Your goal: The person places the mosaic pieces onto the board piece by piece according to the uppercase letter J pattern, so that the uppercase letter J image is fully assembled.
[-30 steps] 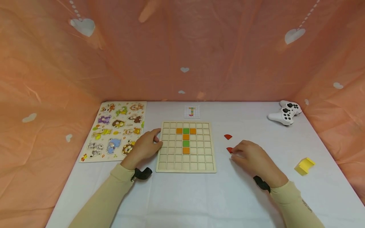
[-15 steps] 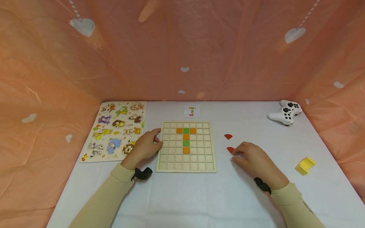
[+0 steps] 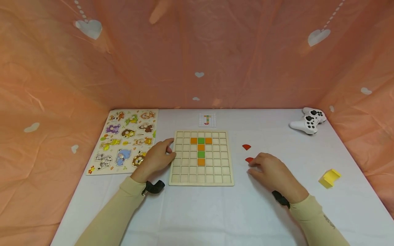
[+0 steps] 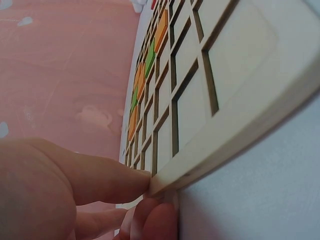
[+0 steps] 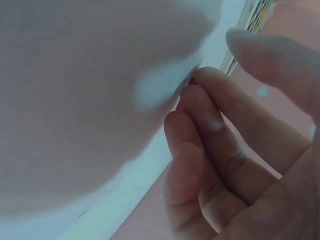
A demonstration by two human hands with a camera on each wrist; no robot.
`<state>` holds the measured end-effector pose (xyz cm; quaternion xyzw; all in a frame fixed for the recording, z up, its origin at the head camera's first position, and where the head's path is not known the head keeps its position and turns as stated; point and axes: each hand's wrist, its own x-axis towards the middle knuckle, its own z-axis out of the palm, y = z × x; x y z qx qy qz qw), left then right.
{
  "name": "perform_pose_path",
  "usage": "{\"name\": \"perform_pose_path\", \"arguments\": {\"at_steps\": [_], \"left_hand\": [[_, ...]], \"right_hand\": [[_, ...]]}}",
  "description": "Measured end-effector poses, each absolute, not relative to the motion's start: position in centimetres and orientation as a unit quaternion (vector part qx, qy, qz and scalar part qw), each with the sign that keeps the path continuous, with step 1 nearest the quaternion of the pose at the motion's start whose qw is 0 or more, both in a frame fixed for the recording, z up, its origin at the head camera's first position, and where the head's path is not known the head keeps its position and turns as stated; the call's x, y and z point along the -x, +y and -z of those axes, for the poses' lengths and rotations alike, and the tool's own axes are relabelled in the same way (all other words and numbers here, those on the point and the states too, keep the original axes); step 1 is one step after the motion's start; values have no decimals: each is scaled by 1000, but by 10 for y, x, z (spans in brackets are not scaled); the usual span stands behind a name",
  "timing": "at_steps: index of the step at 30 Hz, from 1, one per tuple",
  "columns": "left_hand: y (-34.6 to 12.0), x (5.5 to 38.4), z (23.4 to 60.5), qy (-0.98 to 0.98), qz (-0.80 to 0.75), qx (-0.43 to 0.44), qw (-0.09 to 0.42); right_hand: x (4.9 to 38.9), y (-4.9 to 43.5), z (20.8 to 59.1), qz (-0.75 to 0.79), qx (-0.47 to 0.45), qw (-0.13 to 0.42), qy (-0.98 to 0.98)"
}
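In the head view, my left hand (image 3: 157,158) touches the left edge of a wooden grid board (image 3: 180,172), thumb and index finger apart along the rim. The left wrist view shows that thumb against the rim. Orange and green square tiles (image 3: 201,147) form a T in the grid. Right of the board, my right hand (image 3: 273,172) has its fingertips on a red quarter-circle piece (image 3: 249,160), partly covering it. The thumb stands away from this piece in the right wrist view. A second red quarter-circle piece (image 3: 246,147) lies just beyond.
Behind the board lies a small pattern card (image 3: 207,120) with a J shape. An animal puzzle board (image 3: 123,141) lies at the left. A white game controller (image 3: 309,121) sits at the far right, with a yellow block (image 3: 329,178) nearer on the right.
My right hand has shifted slightly, now a little further left over the nearer red piece. The left hand and the tiles on the board stay where they were.
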<state>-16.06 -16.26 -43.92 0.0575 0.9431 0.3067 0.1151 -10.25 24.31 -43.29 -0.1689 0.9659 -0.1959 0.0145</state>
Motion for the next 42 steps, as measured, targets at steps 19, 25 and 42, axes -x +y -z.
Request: {"name": "perform_pose_path", "arguments": {"at_steps": [19, 25, 42], "left_hand": [[-164, 162, 442, 943, -305, -60, 117], [-164, 162, 441, 943, -306, -61, 118], [-163, 161, 440, 942, -307, -58, 119]], "right_hand": [[129, 243, 428, 202, 112, 17, 973], [141, 234, 429, 187, 118, 24, 975], [144, 189, 421, 182, 183, 27, 966]]}}
